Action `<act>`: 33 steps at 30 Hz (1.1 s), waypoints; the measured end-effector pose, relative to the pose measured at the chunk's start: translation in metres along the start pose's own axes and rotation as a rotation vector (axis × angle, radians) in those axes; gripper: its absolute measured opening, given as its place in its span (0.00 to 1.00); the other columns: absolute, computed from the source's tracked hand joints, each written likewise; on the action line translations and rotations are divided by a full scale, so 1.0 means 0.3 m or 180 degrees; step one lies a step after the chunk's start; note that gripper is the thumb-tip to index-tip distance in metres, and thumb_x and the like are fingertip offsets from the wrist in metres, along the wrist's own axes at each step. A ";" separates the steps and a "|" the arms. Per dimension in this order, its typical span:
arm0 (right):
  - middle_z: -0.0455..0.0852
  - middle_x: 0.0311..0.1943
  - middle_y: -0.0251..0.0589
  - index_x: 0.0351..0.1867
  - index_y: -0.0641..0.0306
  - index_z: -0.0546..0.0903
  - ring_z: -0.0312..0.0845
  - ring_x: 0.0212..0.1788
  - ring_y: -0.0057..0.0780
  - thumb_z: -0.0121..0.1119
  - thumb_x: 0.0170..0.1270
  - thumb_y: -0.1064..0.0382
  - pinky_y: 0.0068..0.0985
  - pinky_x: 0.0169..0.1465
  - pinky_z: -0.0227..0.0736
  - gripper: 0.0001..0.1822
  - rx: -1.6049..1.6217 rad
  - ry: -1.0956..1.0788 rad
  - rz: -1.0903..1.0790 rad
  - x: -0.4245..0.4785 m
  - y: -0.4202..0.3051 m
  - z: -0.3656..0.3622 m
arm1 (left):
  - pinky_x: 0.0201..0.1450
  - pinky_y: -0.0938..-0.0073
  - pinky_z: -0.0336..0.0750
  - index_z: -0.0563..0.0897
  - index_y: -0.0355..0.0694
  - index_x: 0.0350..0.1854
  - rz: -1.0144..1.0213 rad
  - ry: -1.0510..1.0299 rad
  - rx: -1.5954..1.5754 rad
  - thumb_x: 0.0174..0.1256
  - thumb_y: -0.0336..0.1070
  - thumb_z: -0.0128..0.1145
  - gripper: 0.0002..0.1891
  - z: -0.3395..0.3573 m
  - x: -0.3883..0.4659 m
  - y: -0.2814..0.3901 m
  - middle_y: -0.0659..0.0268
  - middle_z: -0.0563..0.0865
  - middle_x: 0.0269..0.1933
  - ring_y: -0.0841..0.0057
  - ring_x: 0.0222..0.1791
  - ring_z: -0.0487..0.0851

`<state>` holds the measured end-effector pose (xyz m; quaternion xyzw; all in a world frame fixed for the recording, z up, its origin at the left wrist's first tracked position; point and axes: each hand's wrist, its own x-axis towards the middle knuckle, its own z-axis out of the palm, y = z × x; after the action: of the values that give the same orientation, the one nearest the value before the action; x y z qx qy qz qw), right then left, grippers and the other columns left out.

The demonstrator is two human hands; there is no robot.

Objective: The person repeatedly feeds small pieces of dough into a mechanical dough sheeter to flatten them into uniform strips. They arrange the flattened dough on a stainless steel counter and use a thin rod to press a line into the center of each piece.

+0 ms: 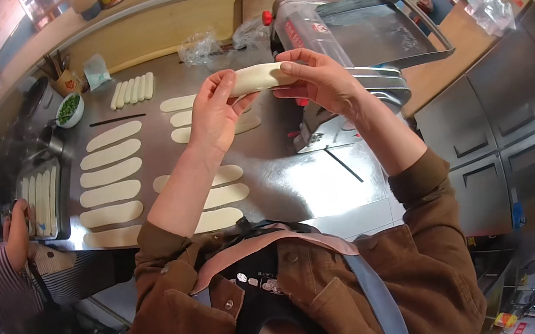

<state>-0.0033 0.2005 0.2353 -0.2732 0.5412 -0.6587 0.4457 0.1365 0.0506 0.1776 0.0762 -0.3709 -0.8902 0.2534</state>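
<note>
Between both hands a pale dough piece (259,78) is held level above the metal worktop (270,151). Its left end is pinched by my left hand (217,107), its right end by my right hand (319,76). Below and left of them, flat oval dough strips (110,173) lie in a column, with more strips (222,195) partly hidden under my left forearm. Several narrow dough rolls (132,90) lie side by side farther back. A dark thin stick (118,120) rests near them, and another stick (344,165) lies at the right.
A metal machine (327,129) with a large metal tray (377,31) stands at the right. A bowl of chopped greens (69,111) and crumpled plastic film (200,47) are at the back. At the left, a co-worker's hand (19,208) is beside a tray of long dough pieces (61,203).
</note>
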 end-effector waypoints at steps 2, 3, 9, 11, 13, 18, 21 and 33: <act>0.80 0.45 0.43 0.49 0.67 0.74 0.81 0.45 0.33 0.64 0.62 0.63 0.31 0.52 0.79 0.17 -0.0332 -0.0033 -0.0006 -0.044 -0.041 -0.041 | 0.56 0.63 0.78 0.72 0.38 0.47 0.0012 -0.0067 -0.0014 0.69 0.36 0.56 0.11 0.066 0.003 -0.027 0.64 0.77 0.47 0.72 0.50 0.78; 0.80 0.45 0.43 0.49 0.66 0.74 0.82 0.45 0.32 0.63 0.62 0.63 0.30 0.52 0.79 0.16 -0.0434 -0.0030 -0.0023 -0.056 -0.059 -0.069 | 0.58 0.62 0.77 0.71 0.38 0.48 0.0035 -0.0191 0.0047 0.69 0.37 0.55 0.12 0.092 -0.002 -0.036 0.63 0.77 0.48 0.72 0.51 0.77; 0.84 0.43 0.38 0.51 0.62 0.75 0.83 0.44 0.28 0.65 0.60 0.61 0.25 0.49 0.80 0.19 -0.1596 0.0399 -0.0870 -0.045 -0.341 -0.314 | 0.60 0.59 0.73 0.70 0.38 0.53 0.0002 -0.0491 0.0668 0.70 0.35 0.52 0.14 0.068 -0.056 -0.052 0.60 0.77 0.52 0.71 0.56 0.75; 0.84 0.41 0.41 0.49 0.65 0.76 0.83 0.41 0.27 0.67 0.57 0.62 0.25 0.46 0.80 0.20 -0.2085 0.1117 -0.1242 -0.023 -0.413 -0.415 | 0.58 0.61 0.74 0.71 0.37 0.51 -0.0279 -0.0380 0.0829 0.69 0.32 0.51 0.11 0.026 -0.084 -0.069 0.60 0.78 0.50 0.71 0.53 0.77; 0.85 0.39 0.41 0.49 0.64 0.77 0.84 0.38 0.27 0.68 0.55 0.61 0.25 0.42 0.80 0.21 -0.2276 0.1390 -0.1117 0.000 -0.441 -0.471 | 0.57 0.62 0.75 0.72 0.37 0.49 -0.0523 -0.0281 0.0999 0.69 0.31 0.50 0.10 -0.042 -0.123 -0.098 0.60 0.79 0.48 0.72 0.51 0.78; 0.85 0.36 0.39 0.46 0.64 0.77 0.84 0.35 0.27 0.68 0.55 0.63 0.26 0.39 0.82 0.18 -0.1883 0.1732 -0.0665 0.138 -0.331 -0.670 | 0.53 0.67 0.76 0.73 0.37 0.47 -0.0906 -0.0154 0.0930 0.70 0.31 0.48 0.07 -0.171 -0.235 -0.171 0.61 0.81 0.45 0.72 0.48 0.80; 0.84 0.36 0.39 0.45 0.63 0.77 0.84 0.34 0.29 0.67 0.57 0.65 0.28 0.39 0.83 0.15 -0.1461 0.1821 -0.0372 0.196 -0.264 -0.686 | 0.53 0.67 0.77 0.73 0.38 0.45 -0.0925 0.0137 0.0849 0.70 0.30 0.49 0.06 -0.226 -0.314 -0.180 0.60 0.80 0.45 0.71 0.47 0.80; 0.82 0.39 0.52 0.47 0.70 0.73 0.85 0.33 0.39 0.64 0.53 0.68 0.30 0.34 0.85 0.20 -0.2053 0.1859 0.0323 0.227 -0.207 -0.760 | 0.53 0.66 0.76 0.74 0.38 0.44 -0.0953 0.0643 0.0588 0.68 0.28 0.50 0.06 -0.333 -0.437 -0.209 0.61 0.81 0.44 0.72 0.47 0.80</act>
<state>-0.2443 0.2485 0.2260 -0.1737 0.8352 -0.4828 0.1976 0.2568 0.0923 0.0557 0.2423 -0.4082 -0.8679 0.1461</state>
